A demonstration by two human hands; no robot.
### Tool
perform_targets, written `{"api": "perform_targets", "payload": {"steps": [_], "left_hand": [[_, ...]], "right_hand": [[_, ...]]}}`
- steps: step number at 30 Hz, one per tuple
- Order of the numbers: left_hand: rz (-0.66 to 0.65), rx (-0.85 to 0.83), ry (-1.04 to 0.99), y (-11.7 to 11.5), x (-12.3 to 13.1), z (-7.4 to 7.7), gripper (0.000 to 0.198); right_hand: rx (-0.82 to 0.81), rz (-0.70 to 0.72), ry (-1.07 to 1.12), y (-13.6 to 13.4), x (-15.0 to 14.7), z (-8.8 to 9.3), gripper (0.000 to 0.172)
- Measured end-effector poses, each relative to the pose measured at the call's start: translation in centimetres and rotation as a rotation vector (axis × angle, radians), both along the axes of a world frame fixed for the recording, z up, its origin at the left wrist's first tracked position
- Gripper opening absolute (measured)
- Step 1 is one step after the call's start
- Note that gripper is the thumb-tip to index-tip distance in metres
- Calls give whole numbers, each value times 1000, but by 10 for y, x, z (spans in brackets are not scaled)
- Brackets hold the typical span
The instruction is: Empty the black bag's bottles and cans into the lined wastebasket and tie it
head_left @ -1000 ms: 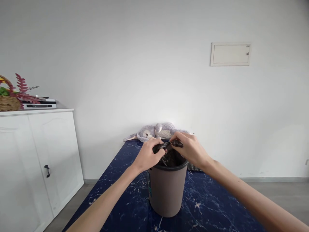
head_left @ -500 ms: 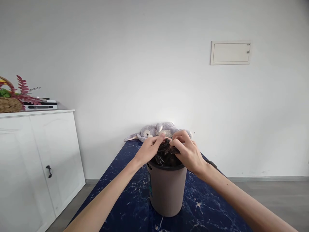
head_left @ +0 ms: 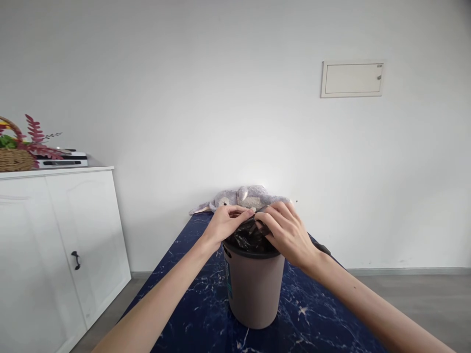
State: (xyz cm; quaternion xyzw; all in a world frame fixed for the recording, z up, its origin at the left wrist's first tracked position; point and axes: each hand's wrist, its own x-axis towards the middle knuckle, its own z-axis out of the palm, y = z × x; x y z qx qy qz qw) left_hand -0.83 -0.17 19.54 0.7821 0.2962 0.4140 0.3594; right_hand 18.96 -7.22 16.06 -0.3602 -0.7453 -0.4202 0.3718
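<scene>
A grey-brown trash can point(head_left: 254, 291) with a dark rim stands upright on the blue marbled table point(head_left: 198, 299). Crumpled black plastic of a garbage bag point(head_left: 247, 240) fills its mouth and rises above the rim. Over the left of the opening, my left hand point(head_left: 228, 223) pinches the bag's upper edge between thumb and fingers. My right hand point(head_left: 283, 229) grips the bag at the right, its fingers curled into the plastic. The fingertips of both hands are close together, and the parts of the bag inside them are hidden.
Behind the can, a grey plush toy point(head_left: 243, 196) lies at the table's far end against the wall. Something dark point(head_left: 321, 247) sticks out past my right wrist. To the left is a white cabinet point(head_left: 88, 235) bearing a wicker basket point(head_left: 16, 160) with plants.
My left hand has shifted slightly left, and its fingers have come down. My right fingers have closed lower over the black plastic. The can stays in place.
</scene>
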Motion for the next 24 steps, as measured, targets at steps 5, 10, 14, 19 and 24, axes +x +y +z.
{"api": "perform_targets", "payload": {"steps": [5,10,14,19,24], "left_hand": [[44,2,52,2,-3,2,39],[66,53,101,10,-4,0,41],[91,117,135,21,0,0,44],[114,211,143,21,6,13,46],[104,331,106,-7,10,27,36]], "right_hand": [[19,34,35,-10,-2,0,13],[-100,77,58,-19,-2,-4,8],[-297,129,179,-25,-3,-11,7],[-536,166,543,-20,-2,-9,28],[-730,162,660,-7,-3,9,30]]}}
